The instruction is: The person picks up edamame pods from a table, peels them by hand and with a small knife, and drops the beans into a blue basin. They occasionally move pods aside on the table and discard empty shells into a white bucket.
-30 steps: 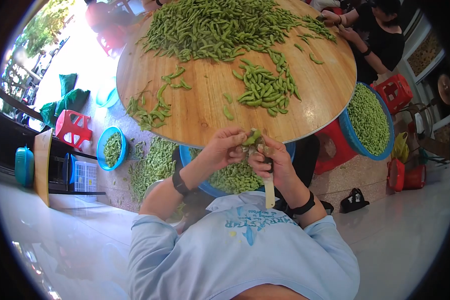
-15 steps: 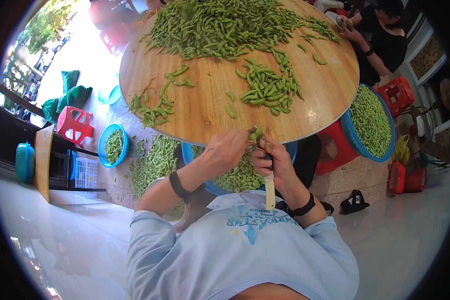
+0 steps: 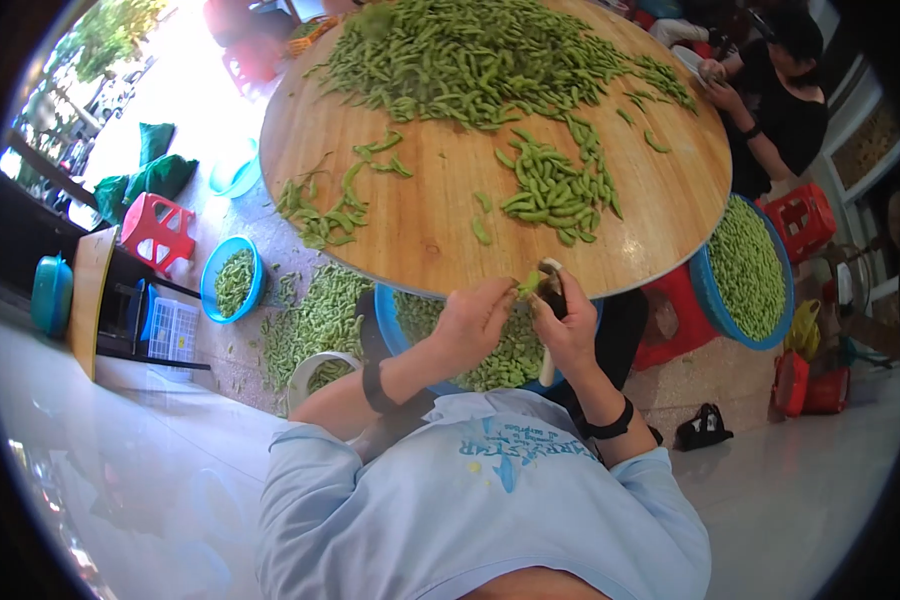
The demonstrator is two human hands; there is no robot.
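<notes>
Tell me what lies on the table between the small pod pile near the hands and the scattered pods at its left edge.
In the head view, mostly bare wood, with just two or three loose pods between the small pile and the scattered pods.

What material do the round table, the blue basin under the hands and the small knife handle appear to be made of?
Round table: wood or wood veneer, with visible grain, a warm brown tone and a slight sheen.
Blue basin: probably plastic, with a uniform bright colour and a thin smooth rim.
Knife handle: pale and smooth, perhaps plastic or light wood; too small to tell. The right hand holds it.
</notes>
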